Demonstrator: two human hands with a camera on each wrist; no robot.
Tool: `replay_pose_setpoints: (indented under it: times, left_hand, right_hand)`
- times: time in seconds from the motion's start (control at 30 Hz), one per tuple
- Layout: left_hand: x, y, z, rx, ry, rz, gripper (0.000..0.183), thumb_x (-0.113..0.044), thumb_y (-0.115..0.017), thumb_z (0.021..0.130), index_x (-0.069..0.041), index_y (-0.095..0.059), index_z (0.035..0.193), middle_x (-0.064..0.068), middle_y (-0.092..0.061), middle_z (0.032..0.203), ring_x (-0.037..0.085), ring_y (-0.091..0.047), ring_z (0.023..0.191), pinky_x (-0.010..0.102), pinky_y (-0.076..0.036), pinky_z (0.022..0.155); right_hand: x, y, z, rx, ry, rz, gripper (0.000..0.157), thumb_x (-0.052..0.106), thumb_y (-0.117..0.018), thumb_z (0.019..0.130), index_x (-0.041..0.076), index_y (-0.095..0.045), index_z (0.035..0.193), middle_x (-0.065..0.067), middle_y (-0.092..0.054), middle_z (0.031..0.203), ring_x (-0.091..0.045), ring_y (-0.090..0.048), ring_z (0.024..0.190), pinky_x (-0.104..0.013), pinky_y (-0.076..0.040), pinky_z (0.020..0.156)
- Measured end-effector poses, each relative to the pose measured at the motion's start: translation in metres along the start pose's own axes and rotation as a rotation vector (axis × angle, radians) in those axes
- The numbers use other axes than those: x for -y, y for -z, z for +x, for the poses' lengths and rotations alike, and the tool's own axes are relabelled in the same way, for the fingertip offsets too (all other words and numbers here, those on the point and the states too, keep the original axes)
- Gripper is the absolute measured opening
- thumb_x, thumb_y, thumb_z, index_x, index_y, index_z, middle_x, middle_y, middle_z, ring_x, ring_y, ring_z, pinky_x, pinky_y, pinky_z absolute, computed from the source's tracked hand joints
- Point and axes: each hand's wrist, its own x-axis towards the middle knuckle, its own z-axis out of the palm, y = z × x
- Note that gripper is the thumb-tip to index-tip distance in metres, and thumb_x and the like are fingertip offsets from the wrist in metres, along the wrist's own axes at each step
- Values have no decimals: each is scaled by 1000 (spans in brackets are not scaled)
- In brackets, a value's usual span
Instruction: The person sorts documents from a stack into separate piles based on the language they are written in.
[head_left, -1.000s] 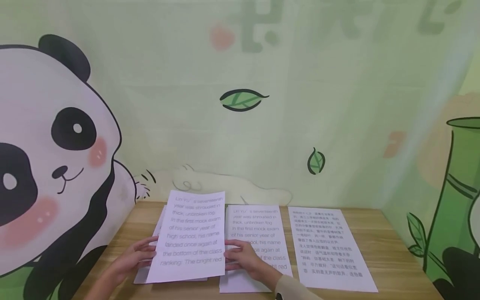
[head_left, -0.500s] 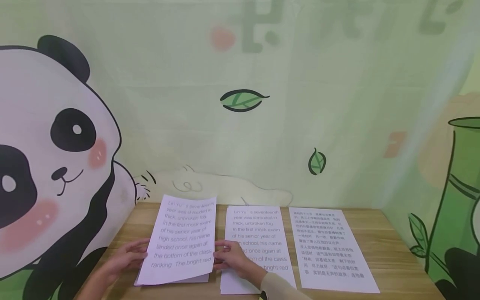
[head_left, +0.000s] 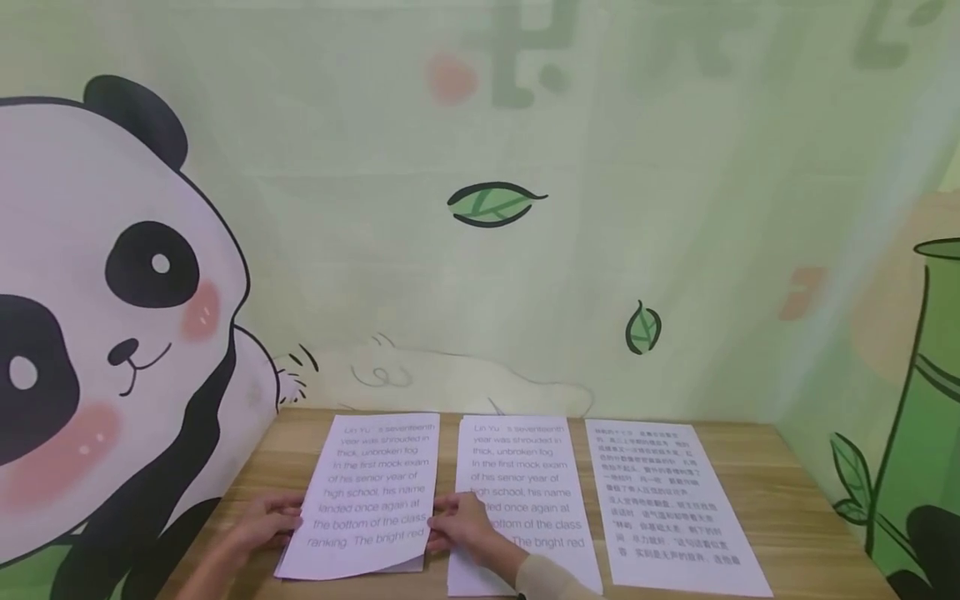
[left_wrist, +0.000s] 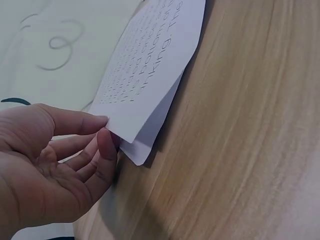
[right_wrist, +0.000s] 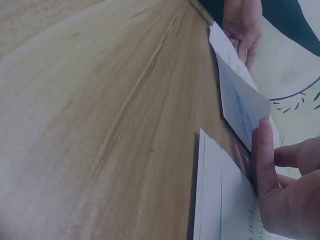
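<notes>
A printed sheet of paper [head_left: 371, 492] with large English text lies over another sheet at the left of the table, its near edge lifted and curved. My left hand [head_left: 272, 521] pinches its left edge; in the left wrist view, the fingertips of that hand [left_wrist: 65, 160] meet at the paper's corner, above the lower sheet [left_wrist: 137, 152]. At the opposite edge, my right hand [head_left: 471, 525] holds the sheet between thumb and fingers. The right wrist view has this hand [right_wrist: 287, 185] at the raised edge, with the sheet's underside [right_wrist: 240, 105] showing.
Under my right forearm lies a middle stack of English-text sheets [head_left: 517, 467]. Farther right is a sheet with Chinese text [head_left: 667, 500]. All rest on a wooden table [head_left: 750, 450], against a green backdrop [head_left: 360, 250] with a printed panda.
Both hands have brought the held sheet down and slightly left, from raised and tilted to nearly flat over the sheet beneath. The middle and right papers stay in place.
</notes>
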Motion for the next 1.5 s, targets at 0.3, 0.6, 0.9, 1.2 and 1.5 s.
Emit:
replay_pose_setpoints:
  times: [0.3, 0.6, 0.9, 1.2, 1.5]
  left_hand:
    - [-3, -7, 3, -52, 11, 37, 48, -3, -64, 93, 12, -54, 137, 11, -71, 99, 17, -61, 81, 29, -53, 70]
    - [1, -10, 2, -140, -35, 15, 39, -2, -61, 93, 16, -58, 128, 4, -68, 87, 14, -59, 76, 24, -52, 63]
    - [-30, -31, -8, -140, -118, 54, 40, -5, -60, 94, 12, -60, 130, 12, -66, 95, 16, -57, 79, 25, -49, 62]
    - [-46, -61, -15, -79, -211, 52, 38, -6, -65, 94, 9, -62, 129, 14, -71, 97, 14, -61, 80, 26, -52, 62]
    - [-54, -92, -17, 57, -268, 78, 37, -11, -66, 95, 5, -63, 129, 13, -72, 100, 18, -64, 82, 30, -55, 66]
  right_hand:
    - [-3, 4, 0, 31, 10, 25, 45, -6, -64, 90, -15, -54, 133, -24, -74, 86, -13, -71, 63, -35, -65, 66]
    - [3, 22, -3, 62, -23, 48, 44, -4, -62, 93, -13, -53, 136, -25, -72, 96, -18, -74, 76, -37, -65, 75]
    - [1, 56, -14, 69, 50, 22, 44, -1, -61, 93, -12, -54, 136, -24, -70, 102, -16, -73, 78, -36, -65, 73]
    - [-2, 97, -26, 55, 35, -95, 42, 8, -65, 95, -5, -60, 134, -13, -75, 102, -13, -72, 79, -33, -64, 72]
    - [-2, 136, -38, -1, 10, -172, 41, 12, -64, 97, -3, -61, 134, -15, -75, 106, -13, -73, 81, -32, -64, 74]
